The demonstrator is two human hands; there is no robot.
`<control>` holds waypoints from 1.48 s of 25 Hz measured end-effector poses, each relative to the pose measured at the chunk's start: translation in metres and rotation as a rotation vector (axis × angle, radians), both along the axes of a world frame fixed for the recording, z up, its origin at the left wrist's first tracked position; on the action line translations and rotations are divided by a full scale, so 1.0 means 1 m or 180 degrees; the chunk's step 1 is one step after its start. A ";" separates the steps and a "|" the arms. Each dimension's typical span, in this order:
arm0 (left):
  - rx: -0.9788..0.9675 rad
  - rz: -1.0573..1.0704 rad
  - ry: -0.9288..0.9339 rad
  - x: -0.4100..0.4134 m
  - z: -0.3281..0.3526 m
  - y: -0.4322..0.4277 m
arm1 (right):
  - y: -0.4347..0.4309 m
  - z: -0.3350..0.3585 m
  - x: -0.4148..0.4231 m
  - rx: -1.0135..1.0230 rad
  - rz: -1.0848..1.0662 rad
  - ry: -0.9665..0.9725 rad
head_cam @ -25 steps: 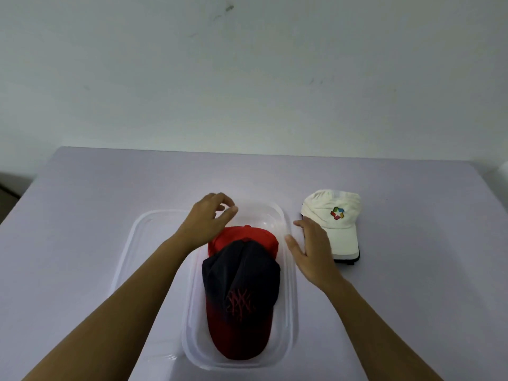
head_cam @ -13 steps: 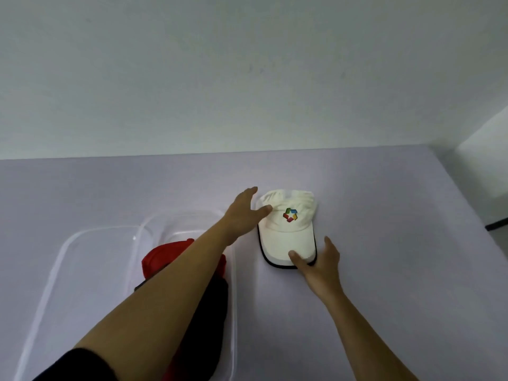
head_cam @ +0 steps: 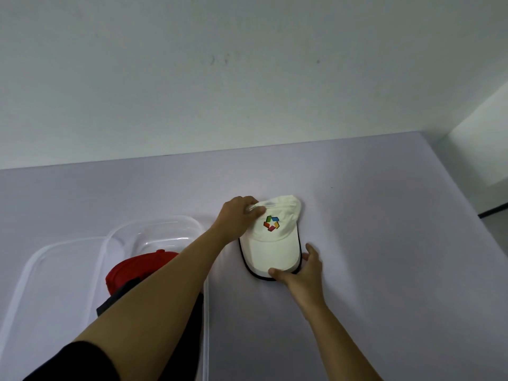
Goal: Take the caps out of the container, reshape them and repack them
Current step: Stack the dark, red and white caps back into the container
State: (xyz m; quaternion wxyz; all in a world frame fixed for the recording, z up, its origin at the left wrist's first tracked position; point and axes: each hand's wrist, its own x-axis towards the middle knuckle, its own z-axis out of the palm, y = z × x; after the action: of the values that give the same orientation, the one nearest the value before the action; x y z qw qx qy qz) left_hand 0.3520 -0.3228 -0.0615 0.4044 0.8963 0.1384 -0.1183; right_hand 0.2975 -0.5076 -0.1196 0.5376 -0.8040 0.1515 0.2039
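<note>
Your left hand [head_cam: 238, 215] reaches across the clear container [head_cam: 165, 229]. Its fingers are curled over the back of the crown of the white cap [head_cam: 270, 243], gripping the fabric at the cap's 10 o'clock edge. Your right hand [head_cam: 303, 270] holds the brim at its 5 o'clock edge, thumb on top of the brim and fingers around its right rim.

The white cap lies flat on the table [head_cam: 384, 243] just beside the container, at the container's 3 o'clock. Its brim points to 6 o'clock and its coloured emblem faces up.

Inside the container sits a red cap [head_cam: 137, 268] with a dark cap [head_cam: 110, 305] nearer you, both partly hidden by your left forearm. A clear tray [head_cam: 55, 244] lies against the container at its 9 o'clock.
</note>
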 end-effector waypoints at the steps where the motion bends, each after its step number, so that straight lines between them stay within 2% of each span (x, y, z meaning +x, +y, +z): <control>1: -0.0079 0.0043 0.0036 0.000 0.001 -0.001 | 0.000 0.001 0.000 0.0087 -0.0077 0.0061; 4: -0.0418 0.0181 0.0071 -0.005 0.007 -0.003 | 0.000 0.006 0.000 0.0672 -0.0423 0.0365; 7: -0.0776 0.0242 -0.0050 -0.011 0.022 -0.003 | -0.004 0.016 0.001 0.1720 -0.0897 0.0625; 9: -0.0915 0.0201 -0.0186 -0.012 0.039 -0.001 | -0.006 0.023 0.001 0.2232 -0.0849 0.0652; 11: -0.1281 0.0256 -0.0262 -0.015 0.059 0.004 | -0.006 0.034 -0.001 0.2471 -0.0745 0.0649; 14: -0.1870 0.0504 -0.0144 -0.023 0.085 0.014 | 0.001 0.055 -0.007 0.2601 -0.0669 0.0549; 18: -0.2024 0.0724 0.0195 -0.048 0.103 0.033 | 0.022 0.080 -0.021 0.2653 -0.0391 0.0354; 25: -0.2782 0.1193 0.0268 -0.105 0.122 0.072 | 0.056 0.110 -0.055 0.2893 -0.0112 -0.0003; 29: -0.2786 0.1133 0.0412 -0.126 0.135 0.090 | 0.078 0.117 -0.075 0.2820 -0.0205 -0.0105; 37: -0.2856 0.1266 -0.0101 -0.152 0.146 0.139 | 0.122 0.137 -0.090 0.2406 0.0302 -0.0152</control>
State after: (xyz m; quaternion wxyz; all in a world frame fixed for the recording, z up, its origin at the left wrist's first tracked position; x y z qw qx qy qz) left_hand 0.1999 -0.1839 0.0844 0.7674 0.5916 0.2361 -0.0730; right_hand 0.2075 -0.3856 0.0173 0.7896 -0.5597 0.0157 0.2512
